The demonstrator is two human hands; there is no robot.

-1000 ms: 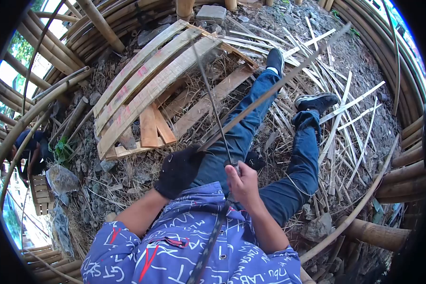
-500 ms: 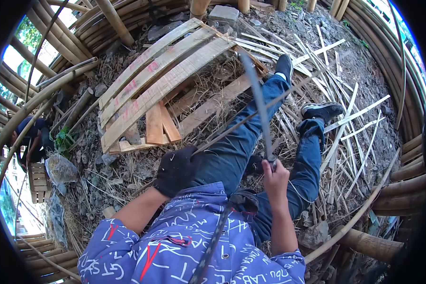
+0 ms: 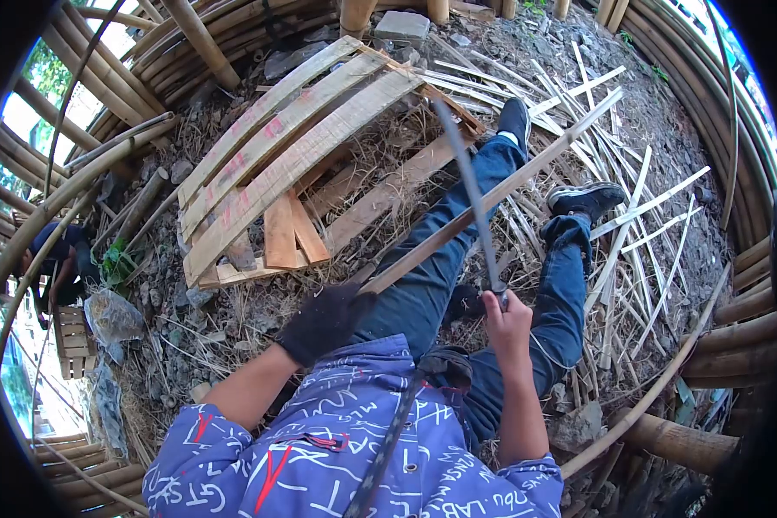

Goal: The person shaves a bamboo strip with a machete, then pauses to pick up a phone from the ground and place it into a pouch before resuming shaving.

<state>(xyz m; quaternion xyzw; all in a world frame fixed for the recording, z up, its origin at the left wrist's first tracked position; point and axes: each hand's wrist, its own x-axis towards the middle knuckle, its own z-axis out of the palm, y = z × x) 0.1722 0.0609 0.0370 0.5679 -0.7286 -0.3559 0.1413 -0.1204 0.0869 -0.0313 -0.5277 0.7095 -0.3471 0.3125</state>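
Note:
A black glove covers my left hand (image 3: 332, 321), closed around the near end of a long bamboo strip (image 3: 535, 164). The strip slants up to the right over my legs. Bare, my right hand (image 3: 508, 321) grips the handle of a long-bladed knife (image 3: 470, 186) near my right thigh. Its blade points away from me and crosses the strip in this view. A dark object (image 3: 464, 302), partly hidden, lies between my thighs.
A wooden pallet (image 3: 319, 138) lies left of my outstretched legs. Pale split strips (image 3: 639, 216) are scattered around my shoes. Bamboo poles (image 3: 708, 155) wall the space. At far left, another person (image 3: 60, 250) bends by a slatted wooden crate (image 3: 75, 337).
The strip has turned in my left hand, from its narrow edge to a broader face. My gloved hand sits slightly lower, and the knife has barely shifted.

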